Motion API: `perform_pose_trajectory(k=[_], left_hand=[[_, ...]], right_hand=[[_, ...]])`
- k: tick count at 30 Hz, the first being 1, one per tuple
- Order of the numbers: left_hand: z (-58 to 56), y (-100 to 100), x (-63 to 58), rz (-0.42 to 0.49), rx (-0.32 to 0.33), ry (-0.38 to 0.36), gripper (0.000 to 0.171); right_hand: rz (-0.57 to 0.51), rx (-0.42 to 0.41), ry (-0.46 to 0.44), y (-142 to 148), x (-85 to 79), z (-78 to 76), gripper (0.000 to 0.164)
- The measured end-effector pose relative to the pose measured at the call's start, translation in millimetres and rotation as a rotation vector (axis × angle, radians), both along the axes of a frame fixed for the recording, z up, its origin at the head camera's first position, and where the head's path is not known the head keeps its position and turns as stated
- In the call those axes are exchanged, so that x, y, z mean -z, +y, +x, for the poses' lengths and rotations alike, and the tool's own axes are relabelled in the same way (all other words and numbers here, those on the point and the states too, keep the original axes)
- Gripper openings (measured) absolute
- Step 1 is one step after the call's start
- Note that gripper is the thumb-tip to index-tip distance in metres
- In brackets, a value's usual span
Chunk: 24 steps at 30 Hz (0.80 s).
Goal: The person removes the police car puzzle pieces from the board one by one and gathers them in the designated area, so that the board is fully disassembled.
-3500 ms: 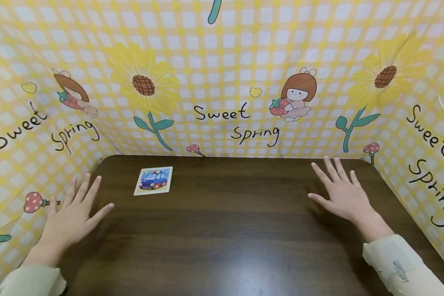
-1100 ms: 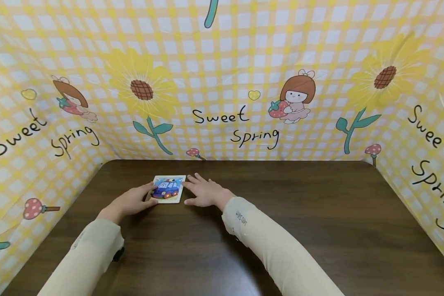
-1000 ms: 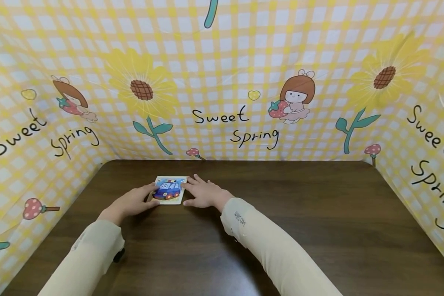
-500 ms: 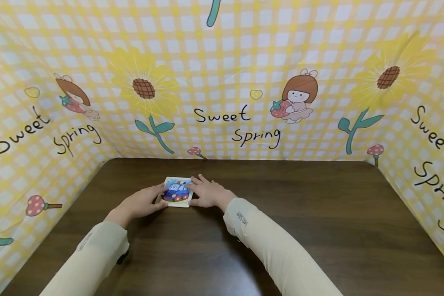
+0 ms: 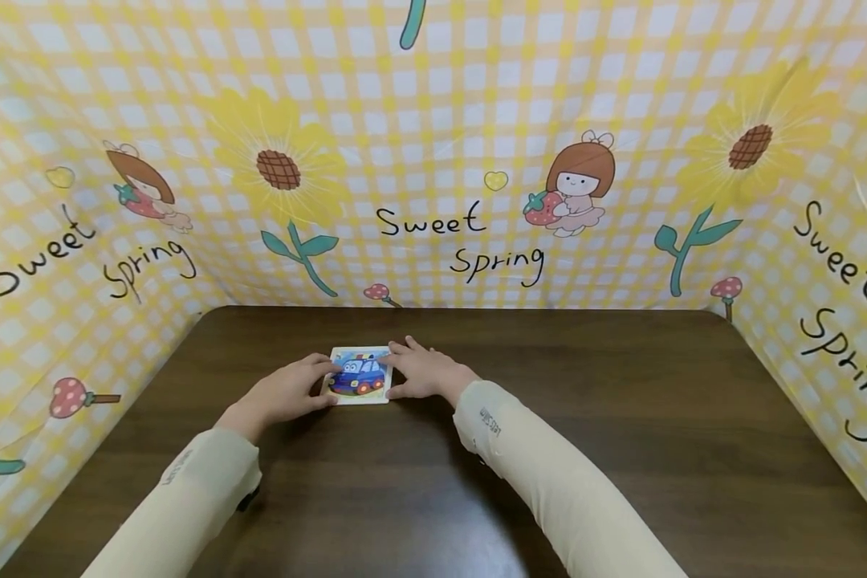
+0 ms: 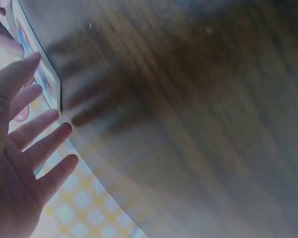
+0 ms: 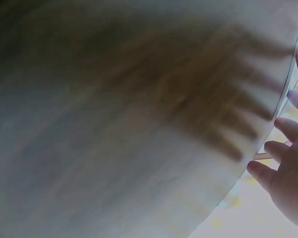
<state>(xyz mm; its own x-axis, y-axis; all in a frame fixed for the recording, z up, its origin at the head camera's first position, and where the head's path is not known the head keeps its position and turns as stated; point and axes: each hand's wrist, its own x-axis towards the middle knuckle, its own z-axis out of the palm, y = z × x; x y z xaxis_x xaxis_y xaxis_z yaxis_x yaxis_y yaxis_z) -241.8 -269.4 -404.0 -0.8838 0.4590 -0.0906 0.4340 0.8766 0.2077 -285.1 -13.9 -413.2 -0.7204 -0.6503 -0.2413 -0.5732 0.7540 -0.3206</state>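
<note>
A square, white-edged picture board (image 5: 361, 379) printed with a blue cartoon car lies on the dark wooden table, left of centre in the head view. My left hand (image 5: 289, 393) is at its left edge, thumb at the near corner and index finger reaching over the picture's side. Along the right edge my right hand (image 5: 428, 374) touches it, a fingertip overlapping the picture. Seen from the left wrist, the fingers (image 6: 44, 144) are extended and spread beside the board's rim (image 6: 57, 94). The right wrist view has the right hand's fingers (image 7: 288, 129) loosely extended at the board's edge.
The brown table (image 5: 585, 449) has rounded far corners. A yellow checked cloth (image 5: 433, 120) with sunflowers and "Sweet Spring" lettering hangs behind it and along both sides. Light sleeves cover both forearms, and a dark band shows under the left cuff.
Both hands, earlier raised and spread wide apart, have come to the two sides of the picture board. The board has slid right across the table between them, from the far left towards the middle.
</note>
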Motion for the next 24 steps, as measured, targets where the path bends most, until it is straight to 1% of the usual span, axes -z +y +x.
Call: perform_pose_trajectory(k=[5, 9, 12, 16, 19, 24], left_hand=[[-3.4, 3, 2.6, 0.024, -0.011, 0.008, 0.061], [-3.8, 6, 2.8, 0.026, -0.001, 0.009, 0.071], [-3.2, 9, 3.4, 0.035, -0.007, -0.013, 0.079], [-2.8, 13, 3.8, 0.048, -0.032, -0.052, 0.087], [-2.5, 16, 3.0, 0.052, -0.030, -0.078, 0.092], [-3.3, 23, 3.0, 0.045, -0.007, -0.105, 0.096]], right_hand=[[-0.026, -0.005, -0.022, 9, 0.4, 2.7, 0.068], [-0.028, 0.004, -0.022, 16, 0.9, 4.7, 0.068], [-0.022, 0.013, -0.021, 20, 2.2, 5.4, 0.068], [-0.024, 0.007, -0.020, 26, 2.7, 7.3, 0.068], [-0.029, 0.003, -0.024, 31, 2.0, 9.7, 0.068], [-0.040, 0.005, -0.028, 41, 0.9, 12.7, 0.068]])
